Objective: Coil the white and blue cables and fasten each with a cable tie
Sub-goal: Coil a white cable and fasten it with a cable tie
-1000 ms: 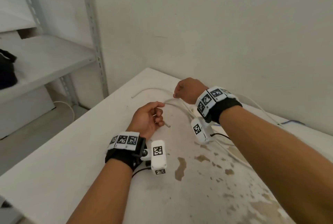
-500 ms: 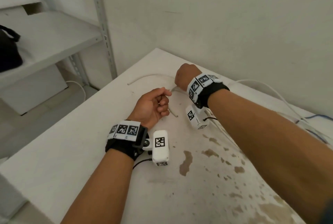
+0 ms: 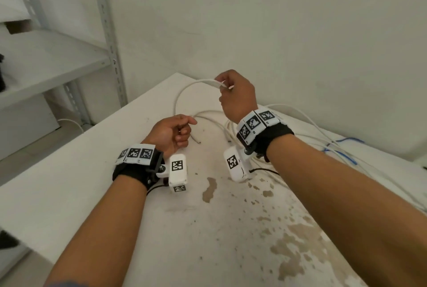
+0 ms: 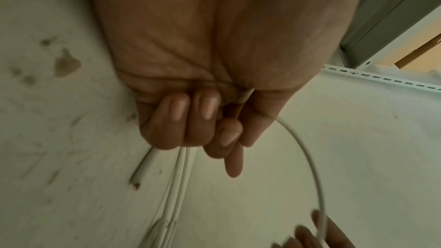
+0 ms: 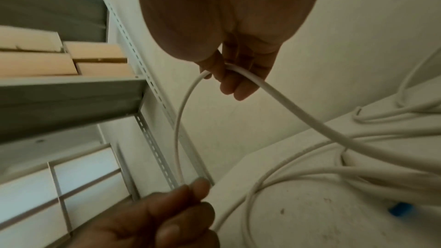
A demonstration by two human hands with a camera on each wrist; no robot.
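Observation:
A long white cable [image 3: 179, 95] lies in loose loops on the white table [image 3: 57, 185]. My left hand [image 3: 178, 133] grips the white cable [image 4: 183, 159] near its cut end [image 4: 140, 173], fingers curled round a couple of strands. My right hand [image 3: 233, 92] is raised above the table and pinches the white cable [image 5: 241, 73] further along, so an arc of it stands in the air between both hands. More white loops [image 5: 310, 174] rest under my right wrist. The blue cable [image 3: 342, 150] lies tangled at the far right, untouched.
A grey metal shelf unit [image 3: 108, 39] stands left of the table, close to its far corner. The wall [image 3: 300, 32] runs right behind the table. Brown stains [image 3: 288, 240] mark the near tabletop. Cardboard boxes [image 5: 95, 54] sit on a shelf.
My right hand has risen from the table, lifting a loop of white cable. The left hand has kept its grip in nearly the same place.

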